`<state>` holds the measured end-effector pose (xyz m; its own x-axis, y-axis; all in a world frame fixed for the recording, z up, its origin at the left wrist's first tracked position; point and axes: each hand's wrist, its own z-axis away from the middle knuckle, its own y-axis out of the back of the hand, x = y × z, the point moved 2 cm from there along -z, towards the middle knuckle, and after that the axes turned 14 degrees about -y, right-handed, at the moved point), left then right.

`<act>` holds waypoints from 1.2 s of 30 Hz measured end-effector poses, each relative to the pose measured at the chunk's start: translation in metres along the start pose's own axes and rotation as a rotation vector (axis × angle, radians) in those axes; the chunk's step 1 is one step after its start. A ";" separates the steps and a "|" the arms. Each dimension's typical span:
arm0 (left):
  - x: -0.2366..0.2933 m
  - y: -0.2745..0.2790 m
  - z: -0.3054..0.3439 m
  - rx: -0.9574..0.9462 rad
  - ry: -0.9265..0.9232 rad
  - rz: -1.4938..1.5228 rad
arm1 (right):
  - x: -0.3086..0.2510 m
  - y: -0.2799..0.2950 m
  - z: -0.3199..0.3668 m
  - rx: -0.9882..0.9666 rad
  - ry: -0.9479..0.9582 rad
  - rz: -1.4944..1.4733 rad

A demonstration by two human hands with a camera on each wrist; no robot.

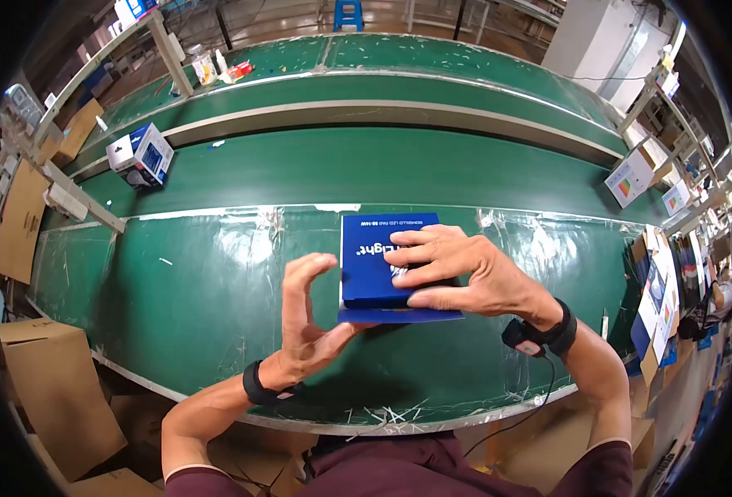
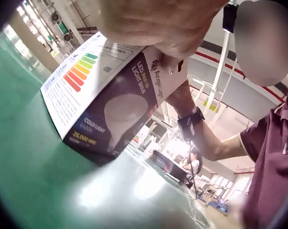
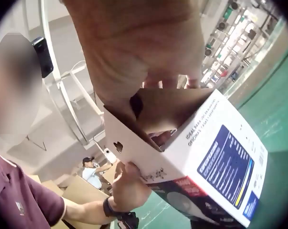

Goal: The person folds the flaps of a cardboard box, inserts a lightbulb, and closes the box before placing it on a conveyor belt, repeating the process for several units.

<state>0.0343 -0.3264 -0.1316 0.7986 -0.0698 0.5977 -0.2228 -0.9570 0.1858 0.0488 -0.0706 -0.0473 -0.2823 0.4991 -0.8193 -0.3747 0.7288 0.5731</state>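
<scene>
A blue and white light bulb carton (image 1: 366, 277) lies under my hands on the green worktop, with a blue flap (image 1: 395, 316) at the near side. Its sides show a bulb picture and a coloured energy scale in the left wrist view; the right wrist view shows brown cardboard inside its open side. My right hand (image 1: 473, 273) rests on the blue top with its fingers spread, thumb by the near edge. My left hand (image 1: 304, 315) is curved at the carton's left, thumb at the flap's corner, fingertips apart from the blue panel.
A bulb carton (image 1: 140, 157) stands at the far left, and a white carton (image 1: 629, 178) at the far right. Flattened cartons (image 1: 660, 290) are stacked on the right. A brown cardboard box (image 1: 55, 381) stands at the lower left. Paper scraps (image 1: 391, 414) lie at the near edge.
</scene>
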 end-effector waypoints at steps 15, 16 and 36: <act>-0.012 0.012 -0.010 -0.269 -0.036 0.043 | 0.021 -0.039 0.026 0.247 -0.022 -0.059; -0.010 0.012 -0.009 -0.230 0.026 0.076 | 0.021 -0.041 0.025 0.286 -0.054 -0.116; -0.039 -0.014 -0.063 -0.058 0.624 0.469 | 0.011 -0.011 -0.025 0.608 -0.164 0.365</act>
<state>-0.0285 -0.2924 -0.1087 0.1555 -0.2755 0.9486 -0.5019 -0.8492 -0.1644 0.0276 -0.0851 -0.0623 -0.1419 0.7893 -0.5974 0.2886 0.6102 0.7378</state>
